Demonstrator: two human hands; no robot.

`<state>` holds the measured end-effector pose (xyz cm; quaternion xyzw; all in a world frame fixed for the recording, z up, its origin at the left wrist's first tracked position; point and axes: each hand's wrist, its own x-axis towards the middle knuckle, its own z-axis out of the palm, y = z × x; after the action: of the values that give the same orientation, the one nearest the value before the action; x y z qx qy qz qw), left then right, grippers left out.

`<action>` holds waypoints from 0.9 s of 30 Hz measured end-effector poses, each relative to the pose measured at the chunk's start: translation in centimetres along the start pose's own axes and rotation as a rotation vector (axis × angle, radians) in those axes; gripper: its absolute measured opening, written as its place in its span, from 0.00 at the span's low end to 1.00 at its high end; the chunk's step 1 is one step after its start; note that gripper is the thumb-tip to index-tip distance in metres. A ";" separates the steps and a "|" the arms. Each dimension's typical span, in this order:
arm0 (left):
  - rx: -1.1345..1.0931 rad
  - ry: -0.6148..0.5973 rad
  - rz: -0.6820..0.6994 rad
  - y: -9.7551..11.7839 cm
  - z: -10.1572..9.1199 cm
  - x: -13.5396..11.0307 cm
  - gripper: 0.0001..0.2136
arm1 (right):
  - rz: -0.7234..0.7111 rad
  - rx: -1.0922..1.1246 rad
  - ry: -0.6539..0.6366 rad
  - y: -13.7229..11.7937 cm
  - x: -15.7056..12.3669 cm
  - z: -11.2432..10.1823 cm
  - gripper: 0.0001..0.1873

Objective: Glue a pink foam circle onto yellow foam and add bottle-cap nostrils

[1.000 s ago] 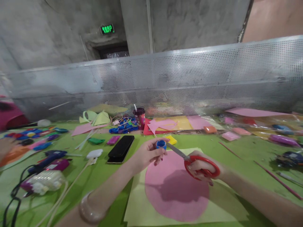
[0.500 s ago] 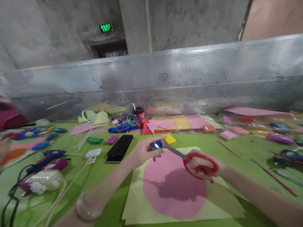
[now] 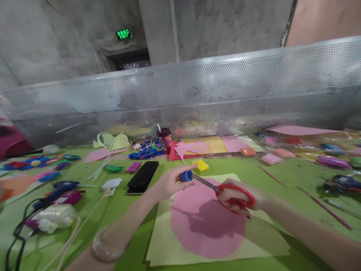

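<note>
My left hand (image 3: pixel 172 181) pinches a small blue ring-like piece (image 3: pixel 186 175), its exact kind unclear. In my right hand (image 3: pixel 235 195) are red-handled scissors (image 3: pixel 248 194), fingers through the loops. The blades point left and their tips touch or sit just at the blue piece's rim; whether they are parted is hard to see. Beneath both hands lies a pink paper circle (image 3: pixel 208 237) on pale yellow paper sheets (image 3: pixel 163 252). Shadows of the hands and scissors fall across the circle.
Left of the papers lie a black phone (image 3: pixel 143 175), a white charger (image 3: pixel 111 183) with cable, and a glue gun (image 3: pixel 56 194). Behind stand a dark cup with straw (image 3: pixel 164 141) and a yellow packet (image 3: pixel 202 165). Thin pink sticks (image 3: pixel 324 207) lie rightward, beneath a perforated metal panel (image 3: pixel 225 90).
The blue piece has turned, now showing its side rather than its opening. My right hand and the scissors have shifted slightly left, bringing the tips closer to the piece.
</note>
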<state>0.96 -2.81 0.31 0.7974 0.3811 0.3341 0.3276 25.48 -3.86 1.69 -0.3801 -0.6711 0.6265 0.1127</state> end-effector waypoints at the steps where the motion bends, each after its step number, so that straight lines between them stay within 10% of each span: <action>1: 0.071 -0.009 0.030 0.0 0.0 0.0 0.25 | 0.022 -0.007 0.014 0.1 0.1 0.0 0.13; 9: 0.335 -0.043 0.144 -0.2 0.1 -0.3 0.23 | 0.082 -0.130 0.096 0.4 0.5 0.3 0.12; 27: 0.062 -0.072 -0.001 -0.2 -0.4 -0.1 0.27 | 0.073 -0.260 0.200 0.1 -0.1 0.5 0.09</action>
<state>0.56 -2.70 0.34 0.8185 0.3796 0.2931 0.3162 25.21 -4.32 1.50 -0.4760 -0.7176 0.4973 0.1058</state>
